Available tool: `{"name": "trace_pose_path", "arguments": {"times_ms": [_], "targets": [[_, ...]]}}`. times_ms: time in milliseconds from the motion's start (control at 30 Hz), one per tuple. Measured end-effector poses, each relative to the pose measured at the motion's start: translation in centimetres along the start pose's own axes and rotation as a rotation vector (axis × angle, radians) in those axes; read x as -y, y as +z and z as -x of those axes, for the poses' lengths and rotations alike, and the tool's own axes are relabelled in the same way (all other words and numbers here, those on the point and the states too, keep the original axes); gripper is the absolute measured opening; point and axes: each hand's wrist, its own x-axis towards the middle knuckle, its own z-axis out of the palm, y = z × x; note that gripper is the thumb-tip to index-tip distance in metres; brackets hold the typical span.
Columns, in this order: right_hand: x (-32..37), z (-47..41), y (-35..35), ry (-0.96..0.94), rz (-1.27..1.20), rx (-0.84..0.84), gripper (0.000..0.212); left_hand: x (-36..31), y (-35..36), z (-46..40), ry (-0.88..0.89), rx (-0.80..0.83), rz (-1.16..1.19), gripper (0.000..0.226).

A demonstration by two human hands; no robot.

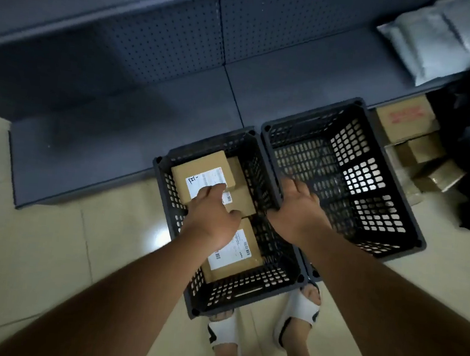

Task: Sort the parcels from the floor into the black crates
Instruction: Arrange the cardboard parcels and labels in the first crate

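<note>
While two black crates stand side by side on the tiled floor (47, 245), their long rims touching, both hands reach down over them. The left crate (291, 266) holds brown parcels: a far parcel (197, 165) with a white label, a near parcel (236, 260) with a barcode label, and smaller boxes (239, 198) wedged between and beside them. They fill most of the crate's floor; free room shows only along its right wall. The left hand (209, 218) is inside this crate, fingers bent down onto the near edge of the far parcel's label, thumb out to the side; whether it grips or only presses cannot be told. The right hand (297, 210) lies with relaxed, spread fingers on the shared rim, fingertips over the right crate (413, 234), holding nothing. That crate's inside is bare, all its room open.

Behind the crates runs the low dark base of a shelf (117, 125) with a pegboard back, its front edge just beyond the crates' far rims. To the right, cardboard boxes (405, 123) stack just beside the right crate, and grey mailer bags (436, 45) lie on the shelf above them. White sandals (301, 309) show below the crates' near edge.
</note>
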Motion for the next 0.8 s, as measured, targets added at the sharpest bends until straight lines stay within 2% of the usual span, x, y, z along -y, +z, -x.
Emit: {"name": "trace_pose_path", "arguments": {"times_ms": [233,567,633,733,800], "targets": [[-5.9,4.8,-1.1,0.198,-0.193,-0.028,0.081,-3.7,1.9,3.6,0.05,0.081,-0.182,0.068],[-20.1,11.0,-4.3,0.381,-0.327,-0.201,0.07,-15.5,12.6,7.8,0.215,0.232,-0.317,0.063],[-23.5,12.9,-4.9,0.421,-0.354,-0.216,0.073,-18.2,15.3,9.1,0.262,0.242,-0.362,0.06],[-28.7,15.8,-6.0,0.504,-0.413,-0.223,0.088,-22.6,19.1,10.8,0.32,0.263,-0.435,0.066],[-32.1,17.5,-6.6,0.563,-0.452,-0.238,0.088,-25.3,21.5,12.0,0.361,0.284,-0.482,0.067]]}}
